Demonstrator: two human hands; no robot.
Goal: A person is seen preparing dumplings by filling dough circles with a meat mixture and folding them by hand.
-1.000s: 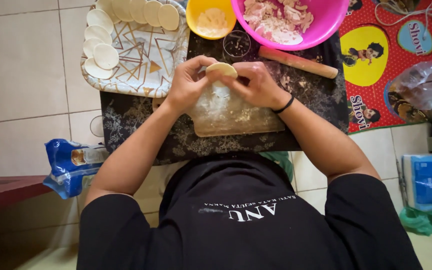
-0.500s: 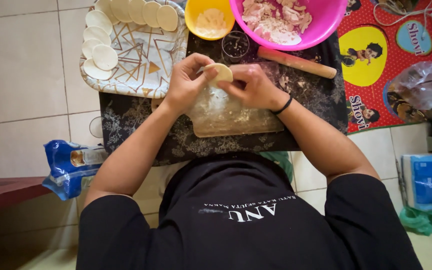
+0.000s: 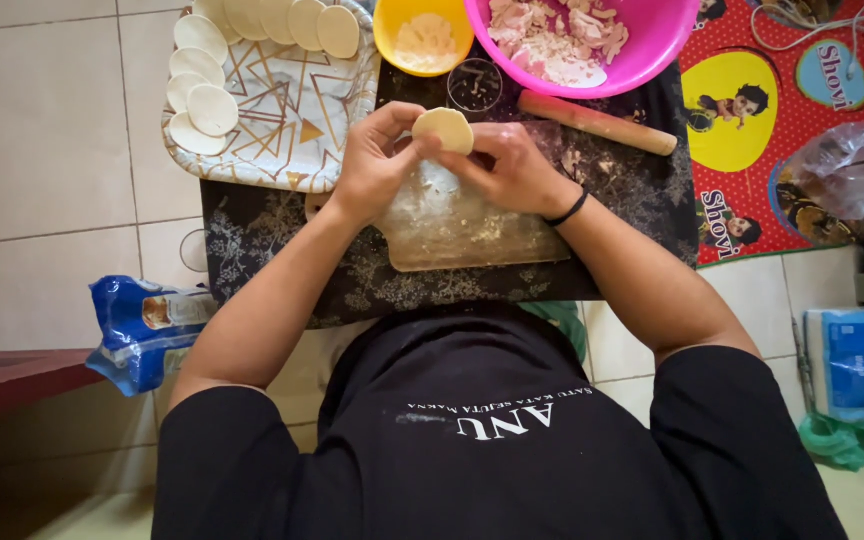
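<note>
Dough disc [image 3: 443, 129], soft, pale, round, pinched by left hand [image 3: 377, 160] & right hand [image 3: 507, 168] grip

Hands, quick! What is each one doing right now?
Left hand: closed on the edge of the dough piece, pinching it.
Right hand: closed on the same dough piece from the other side.
</note>
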